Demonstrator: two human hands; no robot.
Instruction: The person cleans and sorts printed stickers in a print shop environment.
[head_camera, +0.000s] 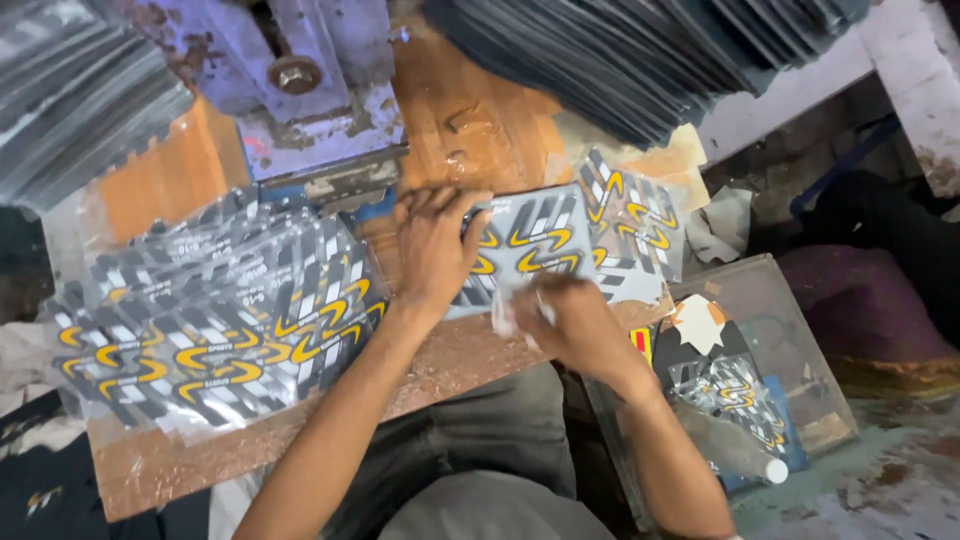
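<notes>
Left hand (432, 250) flat, fingers spread, pressing down on printed sheet (535, 245) — sheet runs rightward from under fingertips, long axis across the bench. Right hand (570, 318) closed around pale scrap (505, 312), touching sheet's near edge (grip detail blurred). Left of left hand: fanned pile of like sheets (220, 320) on worn wooden bench (450, 120). Beyond — metal press block (310, 90). Right of right hand, clear plastic tray (760, 340).

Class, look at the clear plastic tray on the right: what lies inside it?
Inside the clear tray lie printed cut pieces, an orange-and-white piece and a white-capped tube. Whatever sits beneath them is covered.
</notes>
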